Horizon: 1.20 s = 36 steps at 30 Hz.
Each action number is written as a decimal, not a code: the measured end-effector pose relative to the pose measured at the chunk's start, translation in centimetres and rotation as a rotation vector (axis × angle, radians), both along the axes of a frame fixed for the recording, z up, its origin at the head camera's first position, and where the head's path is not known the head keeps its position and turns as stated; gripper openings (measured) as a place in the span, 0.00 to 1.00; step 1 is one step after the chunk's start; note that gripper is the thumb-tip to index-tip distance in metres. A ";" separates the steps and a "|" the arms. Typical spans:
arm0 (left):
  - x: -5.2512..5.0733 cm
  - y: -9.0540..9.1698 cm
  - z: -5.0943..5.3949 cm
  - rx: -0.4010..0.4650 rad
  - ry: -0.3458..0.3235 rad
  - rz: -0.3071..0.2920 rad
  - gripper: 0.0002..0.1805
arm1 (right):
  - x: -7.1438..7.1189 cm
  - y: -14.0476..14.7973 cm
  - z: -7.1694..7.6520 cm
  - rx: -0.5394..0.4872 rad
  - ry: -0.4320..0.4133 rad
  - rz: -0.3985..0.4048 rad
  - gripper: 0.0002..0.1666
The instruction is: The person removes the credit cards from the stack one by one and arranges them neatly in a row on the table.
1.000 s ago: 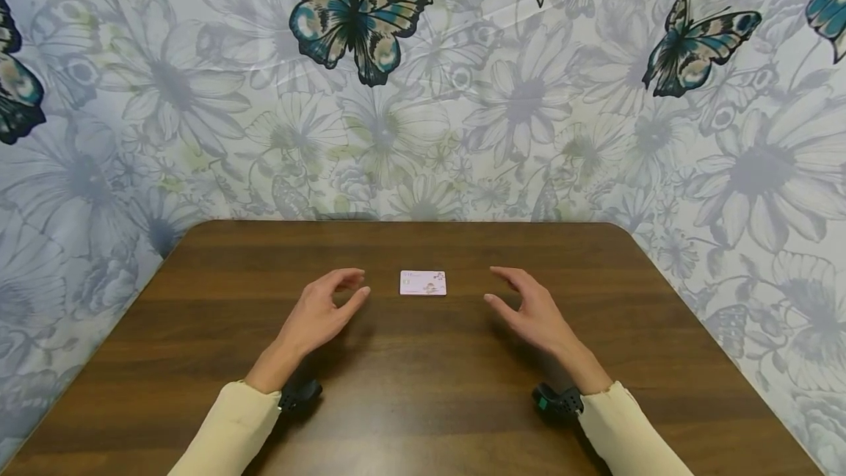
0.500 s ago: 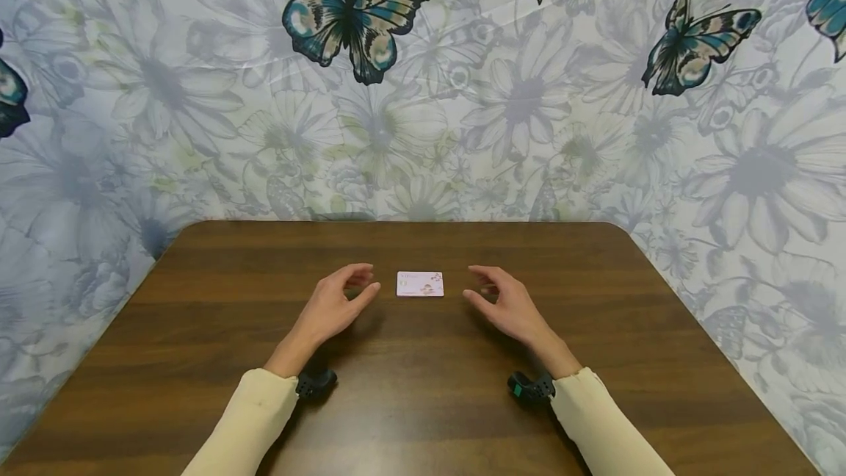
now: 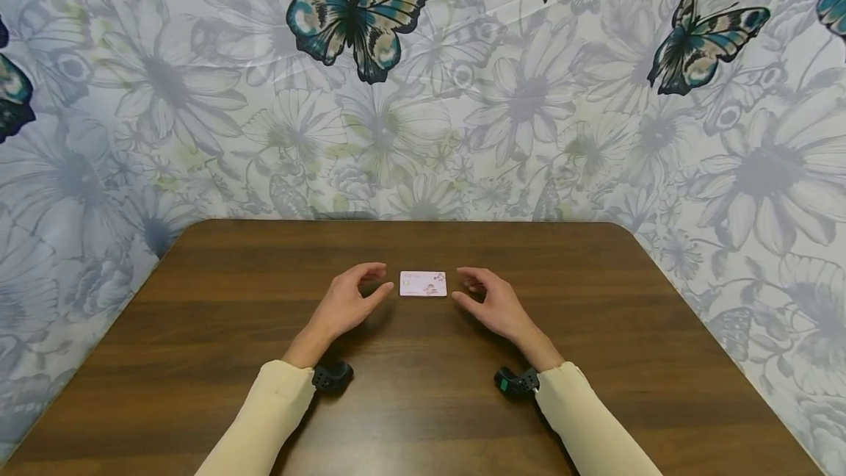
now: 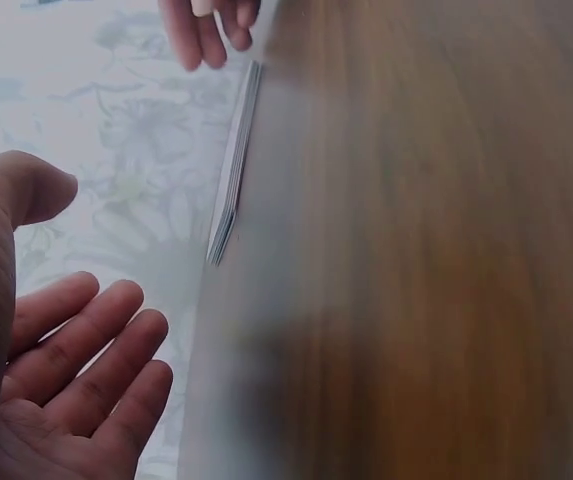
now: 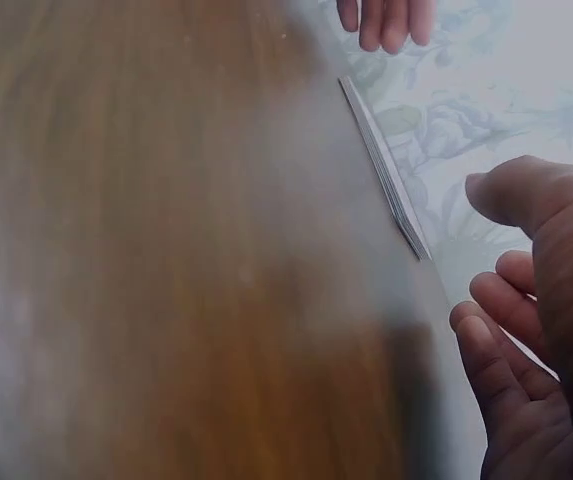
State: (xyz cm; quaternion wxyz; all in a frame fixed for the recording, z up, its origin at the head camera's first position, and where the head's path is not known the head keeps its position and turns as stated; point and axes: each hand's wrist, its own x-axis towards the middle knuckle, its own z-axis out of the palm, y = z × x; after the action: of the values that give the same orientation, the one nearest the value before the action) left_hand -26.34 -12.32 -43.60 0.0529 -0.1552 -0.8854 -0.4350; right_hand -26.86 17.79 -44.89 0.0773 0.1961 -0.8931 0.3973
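Observation:
A small stack of pale pink cards (image 3: 423,283) lies flat on the table, its top card printed with little figures at the right side. Seen edge-on in the left wrist view, the cards (image 4: 234,165) show several thin layers; the right wrist view also shows the layered edge of the stack (image 5: 384,170). My left hand (image 3: 350,303) hovers just left of it, thumb and fingers apart and relaxed. On the other side, my right hand (image 3: 494,305) is held much the same way, close to the cards' right edge. Neither hand touches the stack, and both hold nothing.
The brown wooden table (image 3: 423,402) has rounded far corners. Behind it hangs a pale floral cloth (image 3: 529,131) with blue butterflies. Each wrist wears a black strapped device, the left device (image 3: 333,377) and the right device (image 3: 517,381), below cream sleeves.
Both hands have moved inward towards the cards, the left one rightwards and the right one leftwards. The stack has stayed in place on the table.

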 end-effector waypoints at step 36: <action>-1.7 2.1 -1.2 -0.071 0.054 -0.023 0.26 | -1.8 -1.4 -0.1 0.045 -0.090 0.004 0.30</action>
State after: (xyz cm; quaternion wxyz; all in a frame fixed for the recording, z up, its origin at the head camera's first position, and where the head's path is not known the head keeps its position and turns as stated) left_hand -28.07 -10.25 -44.76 0.0662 -0.1789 -0.8966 -0.3997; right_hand -28.67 16.38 -45.01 0.0319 0.1814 -0.9040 0.3857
